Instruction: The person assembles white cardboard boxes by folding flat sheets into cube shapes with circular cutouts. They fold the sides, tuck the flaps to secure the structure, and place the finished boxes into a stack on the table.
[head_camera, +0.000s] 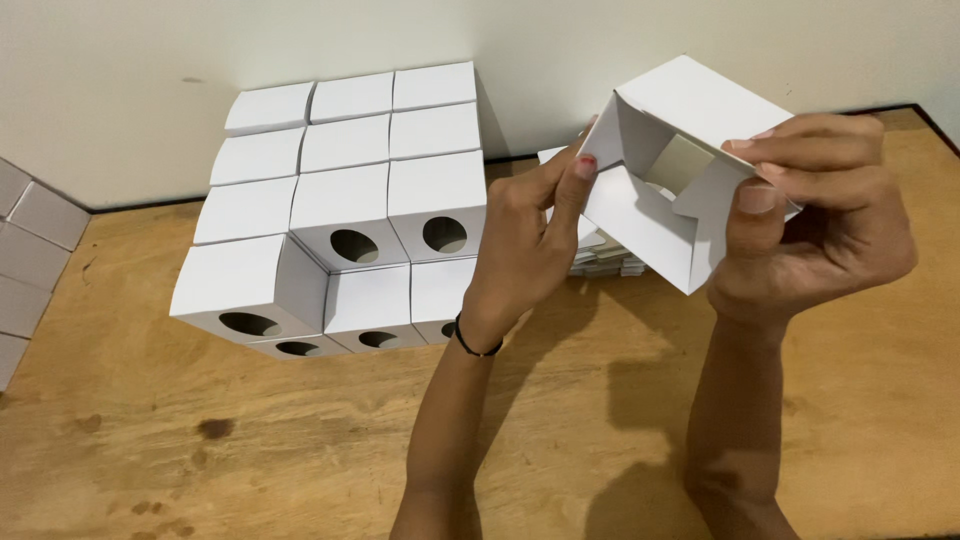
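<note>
the wooden table (250, 470) fills the lower frame. at upper left a stack of folded white boxes (345, 205) stands against the wall. at upper right the half-folded white box (660, 215) tilts between both hands, open side facing down-left. the left hand (525, 240) pinches its left flap; the right hand (820, 215) grips its right edge, equally near.

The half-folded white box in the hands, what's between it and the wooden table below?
In the head view, a stack of flat unfolded cartons lies on the table under the held box.
</note>
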